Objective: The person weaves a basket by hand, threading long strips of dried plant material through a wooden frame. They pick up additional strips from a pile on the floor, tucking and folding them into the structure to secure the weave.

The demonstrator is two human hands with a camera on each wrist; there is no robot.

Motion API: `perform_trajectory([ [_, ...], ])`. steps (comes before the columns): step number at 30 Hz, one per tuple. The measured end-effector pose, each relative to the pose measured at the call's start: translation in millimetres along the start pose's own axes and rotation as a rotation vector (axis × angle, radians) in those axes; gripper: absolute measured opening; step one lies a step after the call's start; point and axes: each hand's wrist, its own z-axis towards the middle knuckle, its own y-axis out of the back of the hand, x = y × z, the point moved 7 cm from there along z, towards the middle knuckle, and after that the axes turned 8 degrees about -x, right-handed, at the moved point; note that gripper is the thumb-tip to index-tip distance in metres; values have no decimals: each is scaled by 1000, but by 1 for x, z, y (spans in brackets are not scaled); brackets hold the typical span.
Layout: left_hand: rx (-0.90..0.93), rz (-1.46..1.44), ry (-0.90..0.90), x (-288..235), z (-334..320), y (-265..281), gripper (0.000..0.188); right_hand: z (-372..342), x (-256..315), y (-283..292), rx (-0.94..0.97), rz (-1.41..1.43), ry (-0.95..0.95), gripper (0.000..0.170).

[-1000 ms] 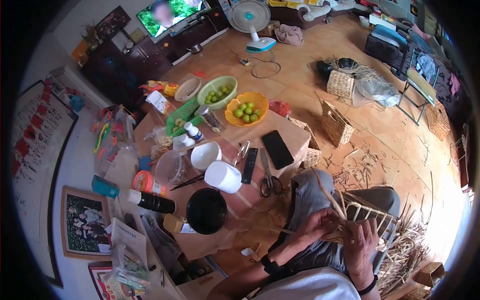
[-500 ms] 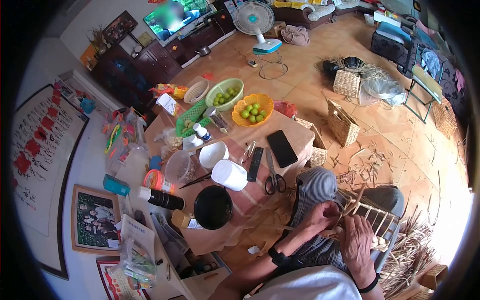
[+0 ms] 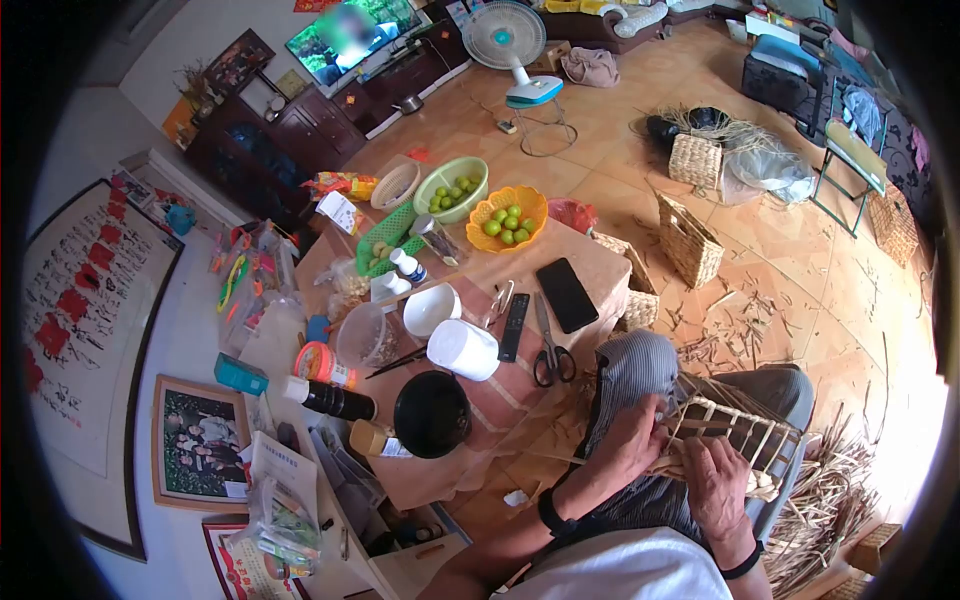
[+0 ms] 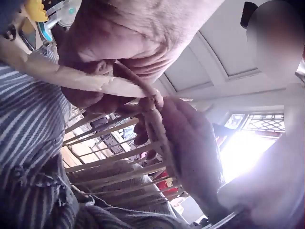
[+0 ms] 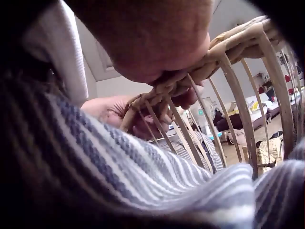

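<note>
So, the woven frame point(image 3: 745, 418) sits across my lap point(image 3: 640, 502), likely braced there to keep its rim point(image 5: 238, 42) reachable. Left hand point(image 3: 632, 435) pinches a pale strand point(image 4: 95, 79) at it; right hand point(image 3: 715, 485) grips the rim, presumably steadying it. Counter point(image 3: 505, 405) with scissors point(image 3: 549, 343) crowds my left knee point(image 3: 640, 360); loose straw point(image 3: 825, 500) heaps on my right.

Head view downward, wrist views close, hands point(image 3: 632, 440) in all
</note>
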Motion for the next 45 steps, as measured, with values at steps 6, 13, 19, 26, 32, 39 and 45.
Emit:
perform_trajectory([
  [6, 24, 116, -22, 19, -9, 11, 19, 0, 1, 0, -1, -21, 13, 29],
  [13, 7, -1347, 949, 105, -31, 5, 21, 3, 2, 4, 6, -13, 5, 24],
  [19, -2, -1300, 700, 70, -16, 29, 10, 3, -3, 7, -65, 118, -83, 23],
  [26, -52, -1389, 576, 9, 18, 50, 8, 5, -13, 6, -34, 368, -269, 22],
  [32, 211, -955, 319, -77, 35, 62, 15, 36, 18, 49, -108, -118, -29, 25],
  [39, 440, -817, 247, -101, 47, 43, 25, 47, 5, -4, 101, 239, -135, 35],
  [45, 214, 39, -130, -77, 14, 51, 49, 33, -16, 0, -7, 639, -487, 16],
])
